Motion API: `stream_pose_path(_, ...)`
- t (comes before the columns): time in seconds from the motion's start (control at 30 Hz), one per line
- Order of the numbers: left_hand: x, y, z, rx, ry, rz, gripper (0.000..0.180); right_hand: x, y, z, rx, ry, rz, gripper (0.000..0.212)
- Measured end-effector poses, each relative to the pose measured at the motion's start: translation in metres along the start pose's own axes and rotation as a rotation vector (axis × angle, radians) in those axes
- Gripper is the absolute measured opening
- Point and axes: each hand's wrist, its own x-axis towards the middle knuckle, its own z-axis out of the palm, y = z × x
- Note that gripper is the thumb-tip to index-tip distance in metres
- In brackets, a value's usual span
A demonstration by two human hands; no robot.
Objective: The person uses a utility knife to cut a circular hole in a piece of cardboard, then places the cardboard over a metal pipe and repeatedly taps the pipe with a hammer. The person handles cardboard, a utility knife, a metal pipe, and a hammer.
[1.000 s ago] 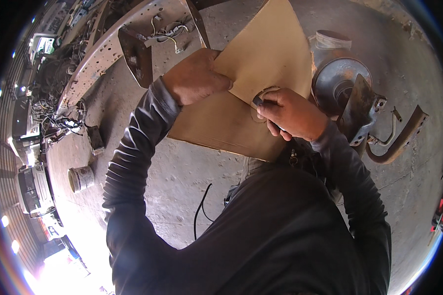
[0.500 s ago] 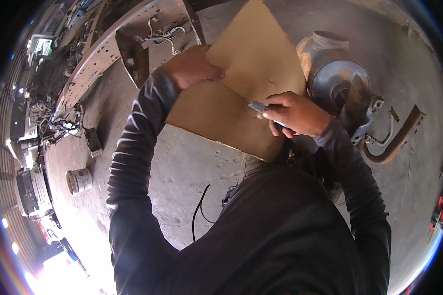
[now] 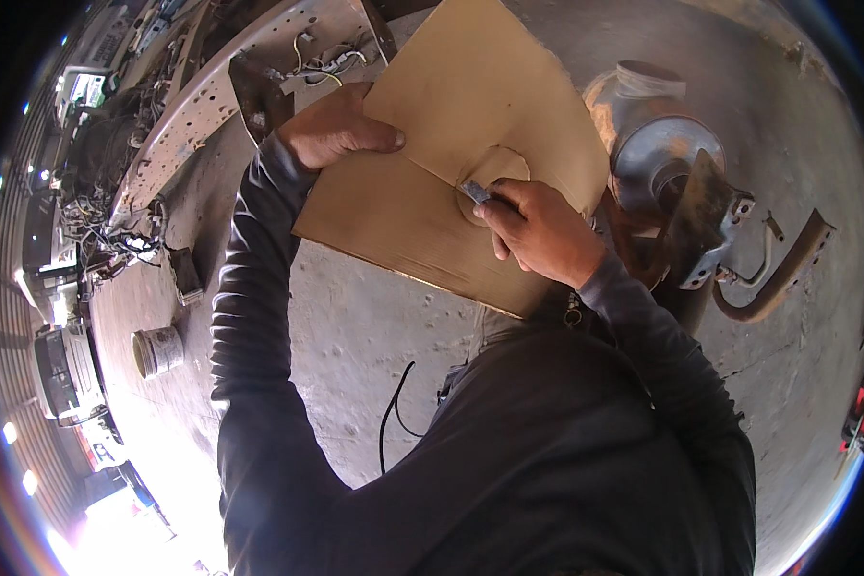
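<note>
While the right hand (image 3: 540,228) pinches a grey tool (image 3: 474,191) at the cardboard sheet (image 3: 470,101), twelve o'clock from the person, the left hand (image 3: 334,132) clasps its ten-o'clock edge, thumb uppermost. Seems light, stiffish, crease-prone to me; hold by edges.

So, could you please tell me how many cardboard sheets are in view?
1: the cardboard, its left edge in the left grip, the right grip holding a tool at its circle. Any sheet beneath it would be hidden.
</note>
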Motion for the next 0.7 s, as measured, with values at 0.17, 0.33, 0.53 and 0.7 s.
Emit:
stream_pose_path(0.17,0.0,-0.023,0.006,0.062,0.124,0.086,0.054,-0.001,0.003,0.01,0.014,-0.007,0.011,0.025)
stream_pose_path(0.33,-0.002,-0.002,0.013,0.079,0.042,0.032,0.055,0.001,0.009,0.013,-0.165,0.093,-0.103,0.027)
stream_pose_path(0.53,-0.004,-0.005,0.014,0.097,0.031,0.051,0.055,-0.003,-0.001,0.009,0.0,0.002,-0.009,0.026)
stream_pose_path(0.7,-0.004,-0.011,0.018,-0.028,0.031,0.053,0.054,-0.003,0.007,0.01,-0.259,0.09,-0.214,0.024)
